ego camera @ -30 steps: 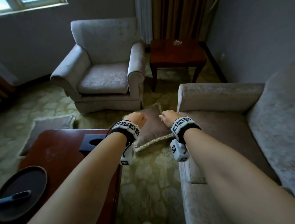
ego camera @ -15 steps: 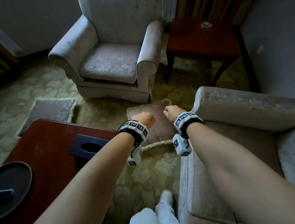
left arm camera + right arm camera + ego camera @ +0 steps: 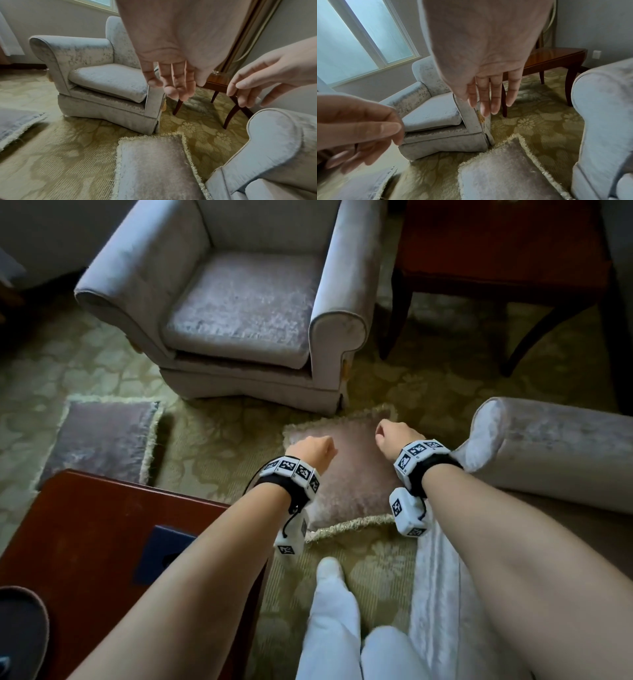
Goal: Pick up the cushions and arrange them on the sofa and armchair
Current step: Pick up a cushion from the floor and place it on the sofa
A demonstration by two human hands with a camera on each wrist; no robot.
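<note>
**Desk:** What runs left to right in the head view?

**Photographer:** A fringed cushion [image 3: 102,436] lies flat on the patterned carpet [image 3: 212,440] at far left, beside the dark wooden table [image 3: 85,535]. Behind it stands the pale armchair [image 3: 239,313], its seat bare. Then both hands, over a second fringed cushion [image 3: 346,481] on the carpet between the armchair's front corner and the sofa [image 3: 548,440] arm.

**Desk:** Are the hands holding anything?

**Photographer:** No. The left hand [image 3: 169,75] hangs with fingers loosely curled and nothing in them; the right hand [image 3: 489,86] has its fingers nearly straight, also bare. Neither touches the cushion.

**Desk:** Which way does it lie from the fingers?

**Photographer:** Straight below and slightly ahead. Its long axis appears to run away from the person, toward the armchair's corner, and the hands sit over its two long sides, left hand over the left edge, right hand over the right. Neither looks clearly nearer.

**Desk:** So the next move?

**Photographer:** In my judgement, a two-handed drop onto those side edges. The sofa is just to the right of this cushion; the other cushion is well apart to the left.
</note>
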